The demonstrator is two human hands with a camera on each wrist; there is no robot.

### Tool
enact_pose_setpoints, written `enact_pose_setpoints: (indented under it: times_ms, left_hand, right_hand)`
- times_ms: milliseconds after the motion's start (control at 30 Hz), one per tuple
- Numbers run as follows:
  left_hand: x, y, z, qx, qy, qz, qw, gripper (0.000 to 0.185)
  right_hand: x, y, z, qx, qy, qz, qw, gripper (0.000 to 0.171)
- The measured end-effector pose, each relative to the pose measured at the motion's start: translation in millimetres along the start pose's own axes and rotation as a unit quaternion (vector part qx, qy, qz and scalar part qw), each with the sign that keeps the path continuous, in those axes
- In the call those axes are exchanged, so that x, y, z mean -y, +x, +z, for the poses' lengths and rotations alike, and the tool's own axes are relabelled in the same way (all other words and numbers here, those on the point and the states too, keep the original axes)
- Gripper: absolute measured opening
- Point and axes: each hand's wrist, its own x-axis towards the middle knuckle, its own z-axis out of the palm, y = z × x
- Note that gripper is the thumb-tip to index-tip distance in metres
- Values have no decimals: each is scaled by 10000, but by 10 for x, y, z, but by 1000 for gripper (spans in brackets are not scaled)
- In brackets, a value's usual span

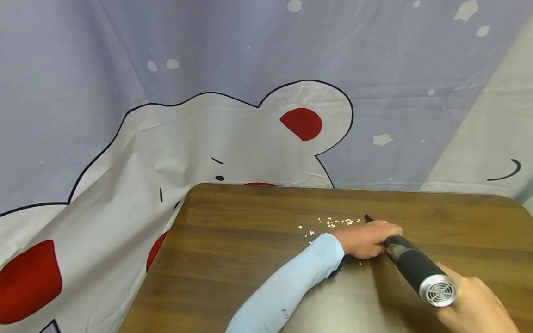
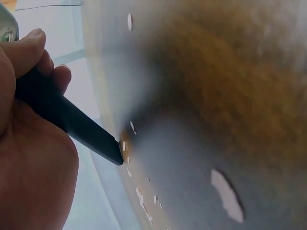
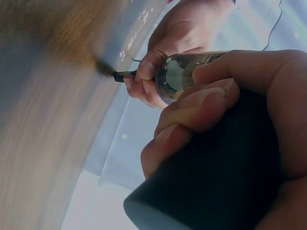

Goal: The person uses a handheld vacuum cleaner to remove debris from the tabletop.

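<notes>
A black handheld vacuum cleaner slants over the table, its round silver vent end toward me. My right hand grips its body; in the right wrist view the fingers curl round the dark casing beside the clear dust cup. At the front end my left hand holds the narrow black nozzle, thumb and fingers wrapped about it. The nozzle's tip is right at the tabletop among small white scraps. More scraps lie left of the tip, some partly hidden behind the left hand and sleeve.
The brown wood-grain table has rounded far corners. Behind it hangs a patterned curtain in lilac, white and red, close along the far edge. A light blue sleeve covers the left forearm, low over the table.
</notes>
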Motion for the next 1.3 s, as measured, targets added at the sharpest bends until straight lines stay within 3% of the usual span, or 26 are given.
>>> enact_pose_setpoints:
  times_ms: [433, 1000, 1300]
  left_hand:
    - [-117, -109, 31, -125, 268, 153, 9994, 34]
    - [-104, -277, 89, -446, 292, 213, 9983, 35]
    - [-110, -382, 71, -466, 276, 57, 9985, 34]
  right_hand:
    - [36, -89, -32, 597, 113, 442, 9972, 51]
    - [128, -65, -26, 745, 183, 371, 9964, 54]
    - [185, -53, 3, 688, 240, 275, 9970, 47]
